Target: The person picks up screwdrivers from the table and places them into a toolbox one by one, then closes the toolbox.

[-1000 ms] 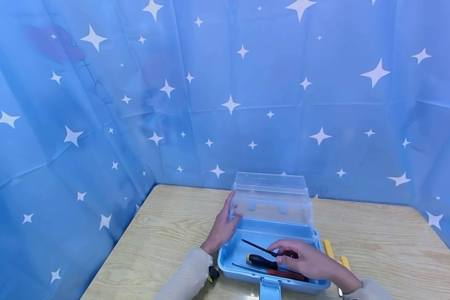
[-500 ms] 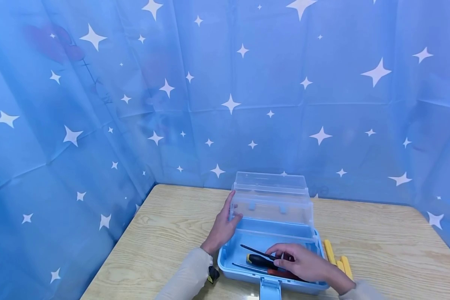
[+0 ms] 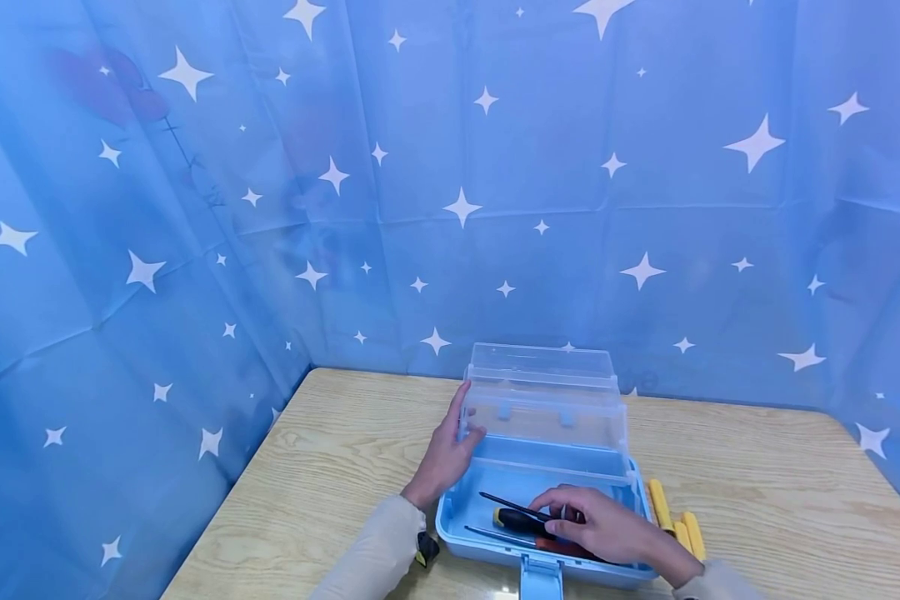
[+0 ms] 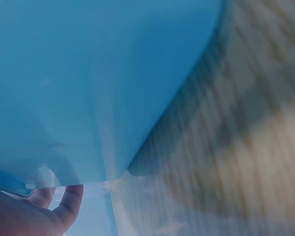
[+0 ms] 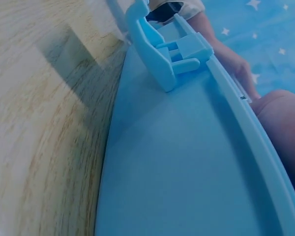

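A light-blue toolbox (image 3: pixel 487 548) stands open on the table, its clear lid (image 3: pixel 543 425) raised at the back. My left hand (image 3: pixel 446 454) holds the lid's left edge, with the thumb on the inner side. Inside the box, my right hand (image 3: pixel 600 521) grips a screwdriver by its handle; its dark shaft (image 3: pixel 504 502) points left. The fingers mostly hide that handle. Below it lie a black-and-yellow-handled screwdriver (image 3: pixel 520 522) and a red-handled screwdriver (image 3: pixel 562 547). In the right wrist view, the box's front wall (image 5: pixel 182 162) and latch (image 5: pixel 155 49) fill the middle.
Several yellow-handled tools (image 3: pixel 692 535) lie on the table (image 3: pixel 780 492) right of the box. A small black and yellow object (image 3: pixel 426 549) shows beside the left sleeve. A blue curtain (image 3: pixel 540 167) with white stars hangs behind the table and along its left.
My right hand has moved slightly left and lower with the screwdriver, whose shaft sinks nearer the other tools. The left hand stays on the lid.
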